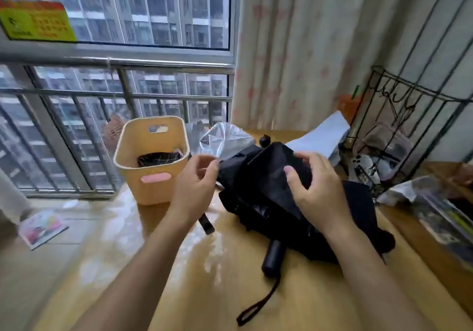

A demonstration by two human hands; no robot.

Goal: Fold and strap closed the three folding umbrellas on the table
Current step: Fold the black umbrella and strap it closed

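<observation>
A black folding umbrella lies loose and rumpled on the wooden table, its black handle and wrist loop pointing toward me. My right hand grips a fold of its black canopy from above. My left hand pinches the canopy's left edge. Behind it lies a silver-lined umbrella with a black knob. A light blue umbrella lies behind on the right. A black strap tab pokes out below my left wrist.
A beige plastic basket with a dark checked item inside stands at the table's left edge. A black wire rack and plastic-wrapped items crowd the right side. Window railing and curtain are behind. A leaflet lies on the floor.
</observation>
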